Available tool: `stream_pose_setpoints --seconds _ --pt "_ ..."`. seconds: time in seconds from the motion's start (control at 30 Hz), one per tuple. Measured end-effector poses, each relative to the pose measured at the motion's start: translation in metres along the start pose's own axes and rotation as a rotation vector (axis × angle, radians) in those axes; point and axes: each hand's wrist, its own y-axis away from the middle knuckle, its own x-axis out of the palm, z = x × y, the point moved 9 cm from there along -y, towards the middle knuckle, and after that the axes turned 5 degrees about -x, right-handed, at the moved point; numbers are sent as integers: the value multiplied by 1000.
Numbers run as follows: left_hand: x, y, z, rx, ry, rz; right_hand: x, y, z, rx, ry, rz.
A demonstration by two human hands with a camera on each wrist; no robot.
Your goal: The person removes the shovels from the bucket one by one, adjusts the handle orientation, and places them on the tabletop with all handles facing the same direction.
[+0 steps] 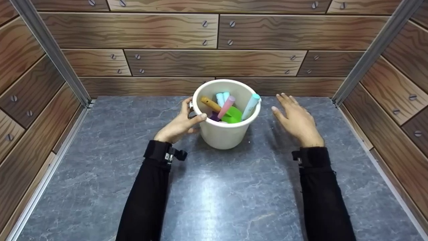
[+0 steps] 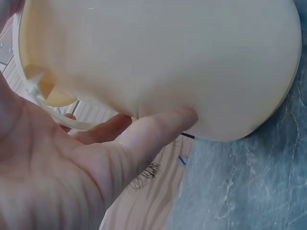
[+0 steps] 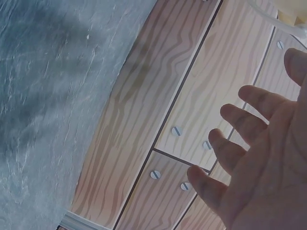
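A white bucket [image 1: 224, 135] stands upright on the grey marbled tabletop near the back wall. Inside lean several toy pieces: a yellow handle with a hole [image 1: 210, 104], a pink rod [image 1: 226, 107], light blue rods [image 1: 250, 106], a bright green piece [image 1: 233, 115] and something dark purple [image 1: 214, 116]. My left hand [image 1: 180, 124] is spread against the bucket's left side, thumb at the rim. In the left wrist view its fingers touch the outer wall [image 2: 206, 52], near the white bail handle [image 2: 67, 121]. My right hand [image 1: 297, 119] hovers right of the bucket, fingers extended, touching nothing.
Wood-print panels [image 1: 167, 31] rise behind the table and along both sides, with metal corner posts [image 1: 50, 50] at the back left and right. Grey tabletop [image 1: 214, 201] extends between my two forearms. A black strap is around each wrist.
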Motion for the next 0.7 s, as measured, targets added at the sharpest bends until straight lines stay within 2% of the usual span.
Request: stream_pose_setpoints --seconds 0.17,0.33,0.5,0.7 --pt "1 2 2 -10 30 -20 -9 3 6 -11 -48 -64" --pt "3 4 4 -12 58 -15 -17 5 16 -24 -95 -102" --pt "4 4 5 1 77 -24 -28 4 32 -88 -134 -117" --pt "5 6 8 -1 101 -37 -40 -1 52 -158 -161 -98"
